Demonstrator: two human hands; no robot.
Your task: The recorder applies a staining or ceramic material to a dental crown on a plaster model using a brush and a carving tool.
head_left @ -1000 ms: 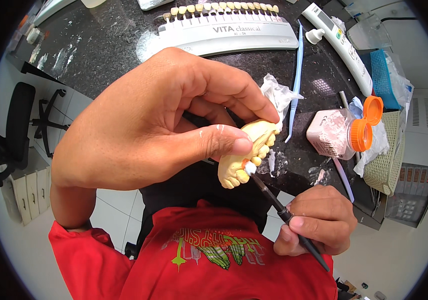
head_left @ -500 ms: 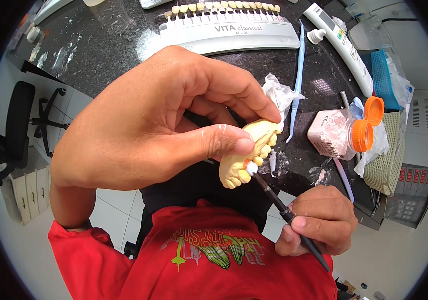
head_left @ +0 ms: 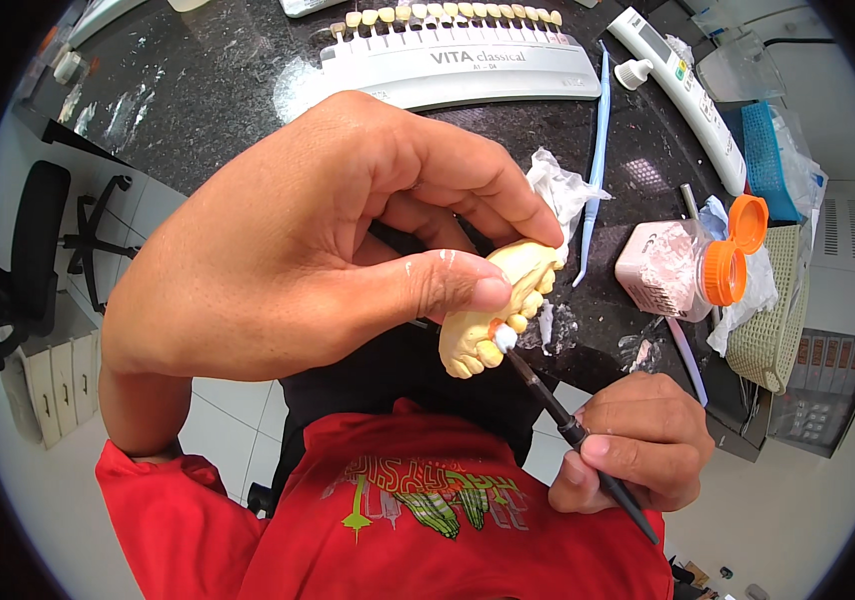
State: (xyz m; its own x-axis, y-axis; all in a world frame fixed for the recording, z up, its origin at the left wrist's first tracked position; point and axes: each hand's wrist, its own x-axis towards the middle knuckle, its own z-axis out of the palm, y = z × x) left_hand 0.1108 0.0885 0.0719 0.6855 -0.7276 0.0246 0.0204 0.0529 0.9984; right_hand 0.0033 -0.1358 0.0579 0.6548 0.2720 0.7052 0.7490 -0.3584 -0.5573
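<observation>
- The left hand holds the pale yellow dental model pinched between thumb and forefinger, its fingers closed narrow on the cast's upper side; the grip and tilt match those of a second ago.
- The right hand has its fingers wrapped tight round a thin dark brush, held like a pen below and to the right of the model.
- The brush tip, loaded with a small white dab, now touches a tooth just under the left thumb's tip; over the last second it has barely shifted, creeping only slightly along the tooth row.
- Judging from that, the work on this one tooth seems to be in its fine, steady stage: material is being placed, not spread widely.
- Beyond the left fingers, on the dark table, lie a tooth shade guide, a blue tool and a jar of pink powder with its orange cap flipped open.
</observation>
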